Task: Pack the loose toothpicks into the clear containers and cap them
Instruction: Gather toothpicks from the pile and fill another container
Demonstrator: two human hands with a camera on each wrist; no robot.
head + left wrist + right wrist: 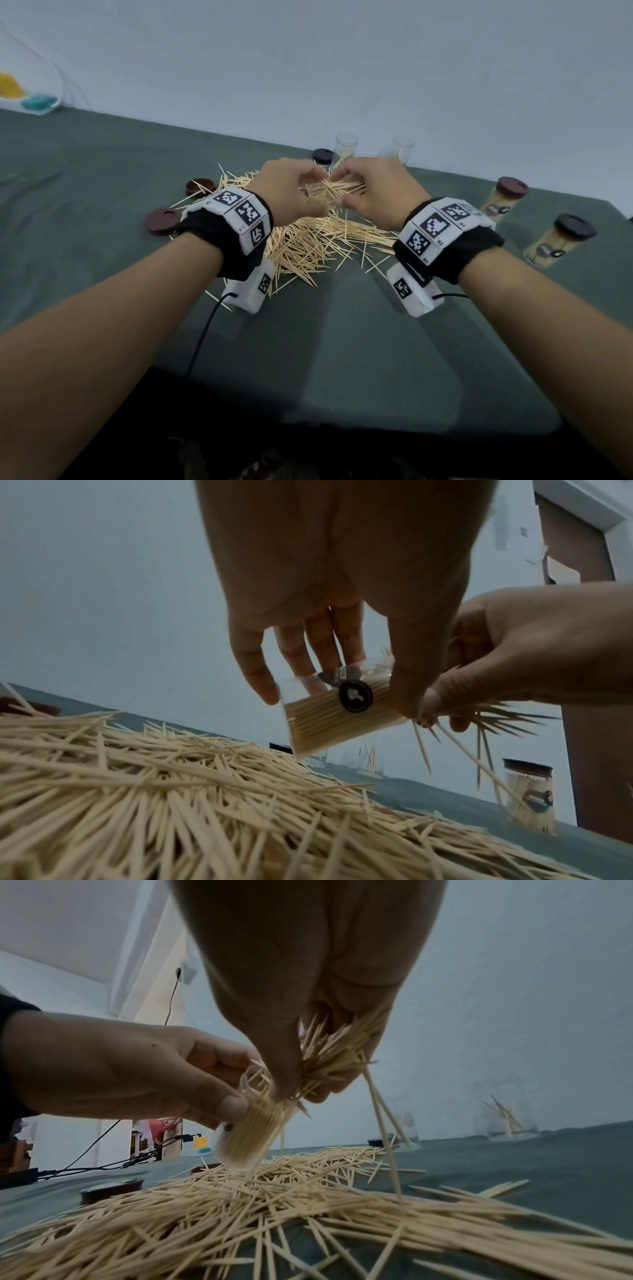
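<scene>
Pale tan toothpicks (318,246) on a grey-green cloth (102,164); dark brown lids (161,221); black-and-white checked wristbands (236,214).

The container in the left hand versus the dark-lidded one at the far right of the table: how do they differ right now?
The held container is uncapped and tilted in the left hand, while the right hand feeds a toothpick bundle in. The far-right container wears a dark lid and stands untouched on the green table. Both are clear, with a dark round sticker, and hold toothpicks.
</scene>
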